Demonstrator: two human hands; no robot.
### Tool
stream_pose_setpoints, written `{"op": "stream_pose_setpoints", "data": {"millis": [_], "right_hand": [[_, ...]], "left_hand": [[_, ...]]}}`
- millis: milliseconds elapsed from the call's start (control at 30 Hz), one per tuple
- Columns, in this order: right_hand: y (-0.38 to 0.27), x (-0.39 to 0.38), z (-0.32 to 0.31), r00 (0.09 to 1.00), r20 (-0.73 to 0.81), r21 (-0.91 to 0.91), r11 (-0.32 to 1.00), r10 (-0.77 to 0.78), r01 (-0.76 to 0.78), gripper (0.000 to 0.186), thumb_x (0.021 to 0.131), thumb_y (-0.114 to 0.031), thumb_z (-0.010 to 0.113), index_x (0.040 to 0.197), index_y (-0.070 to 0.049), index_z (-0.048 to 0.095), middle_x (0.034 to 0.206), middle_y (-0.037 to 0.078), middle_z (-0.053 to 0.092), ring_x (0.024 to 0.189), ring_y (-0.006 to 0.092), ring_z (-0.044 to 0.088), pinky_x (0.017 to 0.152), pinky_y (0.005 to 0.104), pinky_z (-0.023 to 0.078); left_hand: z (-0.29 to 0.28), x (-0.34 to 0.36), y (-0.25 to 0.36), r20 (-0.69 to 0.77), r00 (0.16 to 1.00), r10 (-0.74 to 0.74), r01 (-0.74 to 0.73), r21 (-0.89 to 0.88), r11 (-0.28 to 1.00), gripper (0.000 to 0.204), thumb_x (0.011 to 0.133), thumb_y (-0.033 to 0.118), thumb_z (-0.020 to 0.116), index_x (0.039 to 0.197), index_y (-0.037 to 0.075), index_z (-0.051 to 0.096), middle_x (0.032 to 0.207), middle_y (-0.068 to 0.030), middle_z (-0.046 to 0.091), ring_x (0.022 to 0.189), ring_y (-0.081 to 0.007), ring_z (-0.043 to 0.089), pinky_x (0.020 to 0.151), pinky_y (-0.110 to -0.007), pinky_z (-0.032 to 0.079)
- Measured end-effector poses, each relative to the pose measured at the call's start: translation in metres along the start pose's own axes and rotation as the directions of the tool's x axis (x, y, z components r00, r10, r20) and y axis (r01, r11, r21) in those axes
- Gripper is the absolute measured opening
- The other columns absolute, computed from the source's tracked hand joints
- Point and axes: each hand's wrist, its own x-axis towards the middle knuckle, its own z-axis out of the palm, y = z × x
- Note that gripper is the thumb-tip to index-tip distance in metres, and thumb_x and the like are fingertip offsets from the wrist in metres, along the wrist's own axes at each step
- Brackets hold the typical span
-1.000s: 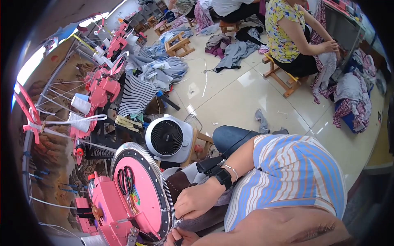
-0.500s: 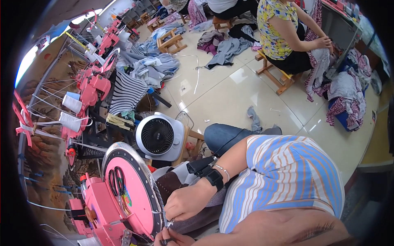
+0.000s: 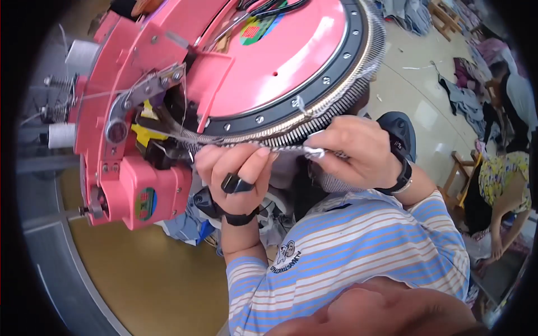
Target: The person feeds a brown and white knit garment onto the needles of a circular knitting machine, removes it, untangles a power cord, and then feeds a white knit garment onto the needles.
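A pink circular linking machine has a dark ring plate rimmed by metal needles. My left hand, with a black device on one finger and a black wrist strap, pinches a grey knitted edge along the lower needle rim. My right hand grips the same edge further right, thumb and fingers around its pale twisted end. Scissors lie on the pink disc. A yellow part and a dark mechanism sit just left of my left hand.
White thread cones stand left. Below the machine are a garment pile and a brown surface. At right, clothes lie on the tiled floor, wooden stools stand, and a person in a yellow patterned top works.
The view has swung round and down onto the machine, which now fills the upper middle. Both my hands now show clearly at the needle rim; the other workers have shifted to the right edge.
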Motion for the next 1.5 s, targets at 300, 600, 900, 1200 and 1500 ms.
{"op": "stream_pose_setpoints", "data": {"millis": [300, 600, 900, 1200, 1500], "right_hand": [[-0.012, 0.008, 0.000, 1.000, -0.005, -0.002, 1.000, 0.015, -0.015, 0.022, 0.070, -0.001, 0.071, 0.090, 0.001, 0.064, 0.061, 0.008, 0.055, 0.050, 0.0207, 0.053, 0.045, 0.0295, 0.040], [-0.010, 0.002, -0.001, 0.998, -0.060, -0.047, 0.999, -0.004, 0.001, 0.025, 0.069, 0.004, 0.070, 0.092, 0.001, 0.062, 0.066, 0.009, 0.059, 0.051, 0.0193, 0.054, 0.045, 0.0282, 0.040], [-0.005, 0.001, -0.002, 0.991, -0.126, -0.157, 0.987, -0.043, 0.023, 0.025, 0.066, 0.006, 0.069, 0.089, 0.001, 0.062, 0.066, 0.009, 0.059, 0.053, 0.0198, 0.056, 0.048, 0.0285, 0.044], [-0.003, 0.006, 0.002, 0.984, -0.153, -0.162, 0.984, -0.093, 0.068, 0.023, 0.064, 0.004, 0.072, 0.085, -0.001, 0.063, 0.064, 0.007, 0.059, 0.051, 0.0189, 0.056, 0.046, 0.0272, 0.045], [-0.004, 0.006, 0.008, 0.967, -0.233, -0.190, 0.980, -0.106, 0.062, 0.021, 0.063, 0.002, 0.074, 0.080, -0.002, 0.063, 0.063, 0.006, 0.059, 0.051, 0.0183, 0.057, 0.046, 0.0265, 0.045]], "left_hand": [[0.004, -0.003, -0.010, -0.084, 0.980, 0.179, -0.172, 0.084, 0.982, 0.027, 0.068, 0.015, 0.077, 0.093, 0.018, 0.067, 0.100, 0.0035, 0.058, 0.087, -0.0148, 0.047, 0.072, -0.032, 0.039], [0.010, -0.006, -0.003, -0.087, 0.966, 0.243, -0.212, 0.269, 0.940, 0.022, 0.074, 0.013, 0.072, 0.096, 0.016, 0.068, 0.099, 0.0049, 0.057, 0.087, -0.0126, 0.045, 0.074, -0.032, 0.037], [0.011, 0.008, 0.010, -0.069, 0.988, 0.135, -0.130, 0.068, 0.989, 0.026, 0.072, 0.021, 0.078, 0.096, 0.016, 0.069, 0.096, 0.0043, 0.060, 0.082, -0.0128, 0.048, 0.075, -0.032, 0.038], [0.003, 0.011, 0.013, 0.013, 0.986, 0.166, -0.166, 0.101, 0.981, 0.024, 0.070, 0.011, 0.076, 0.093, 0.013, 0.069, 0.097, 0.0026, 0.056, 0.081, -0.0140, 0.049, 0.072, -0.032, 0.039], [0.009, 0.008, 0.022, 0.044, 0.974, 0.222, -0.226, 0.227, 0.947, 0.020, 0.078, 0.007, 0.066, 0.098, 0.010, 0.067, 0.097, -0.0002, 0.059, 0.078, -0.0121, 0.049, 0.069, -0.030, 0.039]]}}
